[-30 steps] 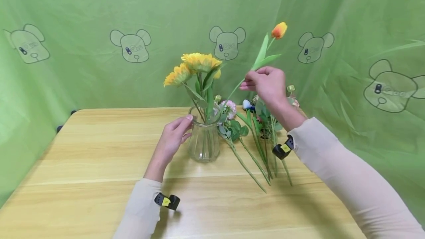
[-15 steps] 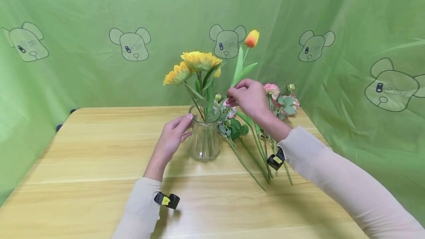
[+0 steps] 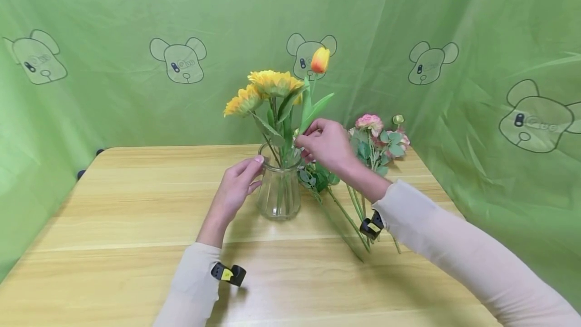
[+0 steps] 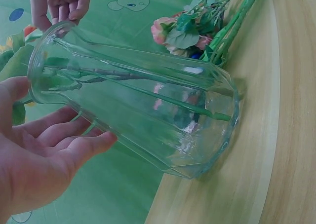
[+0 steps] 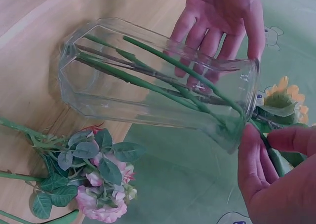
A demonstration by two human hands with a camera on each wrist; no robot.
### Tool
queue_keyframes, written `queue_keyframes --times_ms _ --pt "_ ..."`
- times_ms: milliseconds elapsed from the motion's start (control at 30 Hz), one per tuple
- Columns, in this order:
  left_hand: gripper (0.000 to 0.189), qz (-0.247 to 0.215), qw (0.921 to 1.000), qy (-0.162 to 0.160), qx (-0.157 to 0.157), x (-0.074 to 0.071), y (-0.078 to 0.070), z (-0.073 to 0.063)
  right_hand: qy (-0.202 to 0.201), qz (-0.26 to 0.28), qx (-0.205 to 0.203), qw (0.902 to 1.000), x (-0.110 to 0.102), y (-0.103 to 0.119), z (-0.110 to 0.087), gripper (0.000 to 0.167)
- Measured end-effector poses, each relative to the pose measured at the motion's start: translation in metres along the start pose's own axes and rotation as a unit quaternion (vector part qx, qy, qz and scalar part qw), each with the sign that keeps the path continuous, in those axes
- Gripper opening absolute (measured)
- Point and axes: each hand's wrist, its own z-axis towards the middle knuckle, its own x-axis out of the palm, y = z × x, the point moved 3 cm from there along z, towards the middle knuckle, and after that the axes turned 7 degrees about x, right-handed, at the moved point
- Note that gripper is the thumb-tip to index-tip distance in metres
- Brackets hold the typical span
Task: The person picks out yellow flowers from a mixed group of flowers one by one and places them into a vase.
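Note:
A clear glass vase (image 3: 279,201) stands on the wooden table, holding yellow sunflowers (image 3: 274,84) and green stems. At its left side, my left hand (image 3: 237,180) touches the rim with the thumb; its fingers lie extended along the glass in the left wrist view. My right hand (image 3: 328,146) pinches an orange-yellow tulip (image 3: 320,60) below its leaves, close by the right of the rim. The tulip's stem (image 5: 217,92) runs down inside the vase in the right wrist view. Part of a yellow bloom behind the sunflower leaf is hidden.
Right of the vase lie several loose flowers, among them pink blooms (image 3: 369,123) with leaves and long green stems (image 3: 347,211) pointing toward the table's front. A green curtain (image 3: 218,14) printed with bear heads hangs behind the table (image 3: 136,206).
My right hand has moved left and down with the tulip, from right of the vase to beside its rim, and the stem has sunk deeper. The left hand has stayed at the vase.

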Motion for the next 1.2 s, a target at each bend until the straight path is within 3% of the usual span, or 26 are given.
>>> queue_keyframes --times_ms 367,667,1000,1200 --pt "0.052 0.012 0.9999 0.003 -0.006 -0.001 0.0 0.0 0.004 -0.08 -0.004 0.9968 0.003 -0.002 -0.003 0.018" --pt "0.051 0.009 0.9999 0.004 -0.004 -0.001 0.0 0.0 0.002 -0.063 -0.014 0.9979 0.004 -0.003 -0.004 0.021" --pt "0.051 0.007 1.0 0.004 -0.004 -0.001 -0.001 0.0 -0.003 -0.081 -0.009 0.9967 0.002 -0.009 -0.003 0.025" --pt "0.051 0.003 1.0 0.003 -0.003 -0.001 -0.001 0.0 0.009 -0.1 0.012 0.9948 0.0 -0.019 -0.003 0.035"
